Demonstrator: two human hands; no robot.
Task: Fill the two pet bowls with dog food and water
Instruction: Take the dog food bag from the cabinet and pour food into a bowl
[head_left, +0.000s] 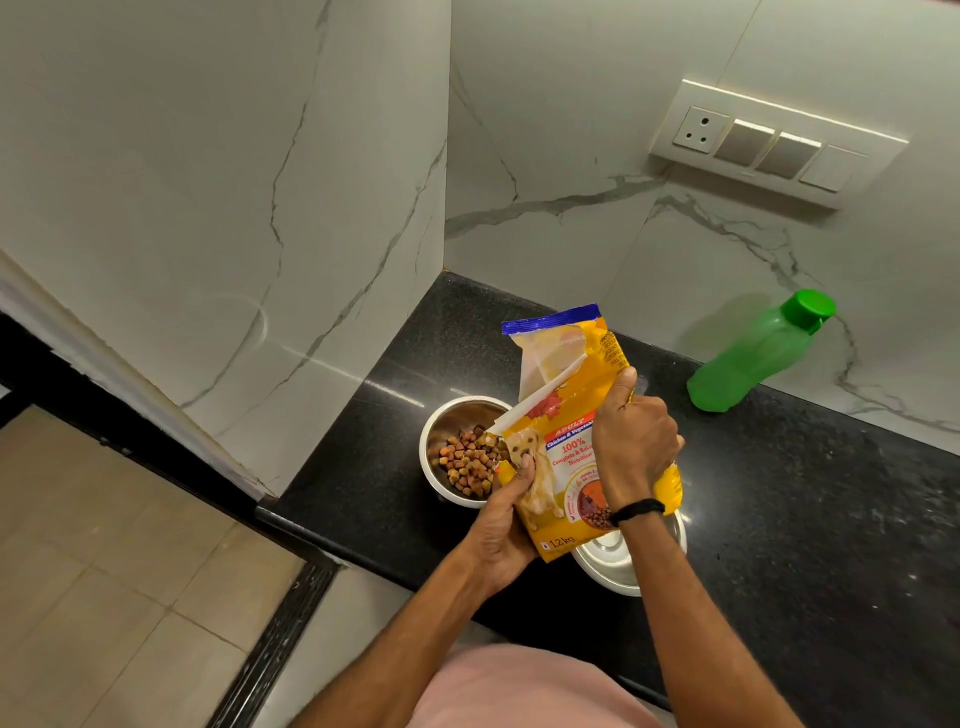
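A yellow dog food bag (566, 457) with a blue top strip is held upright above the counter by both my hands. My left hand (506, 525) grips its lower left side, thumb on the printed dog. My right hand (634, 447) clasps its right edge, a black band on the wrist. Left of the bag a steel bowl (441, 421) holds brown kibble (470, 462). A second steel bowl (608, 564) sits nearer to me, partly hidden under the bag; no kibble shows in its visible part. A green capped bottle (753, 358) stands by the back wall.
The black granite counter (779, 519) ends in a corner of white marble walls (260, 208). A switch plate with a socket (774, 143) is on the back wall. Left of the counter edge, tiled floor (104, 571) lies below.
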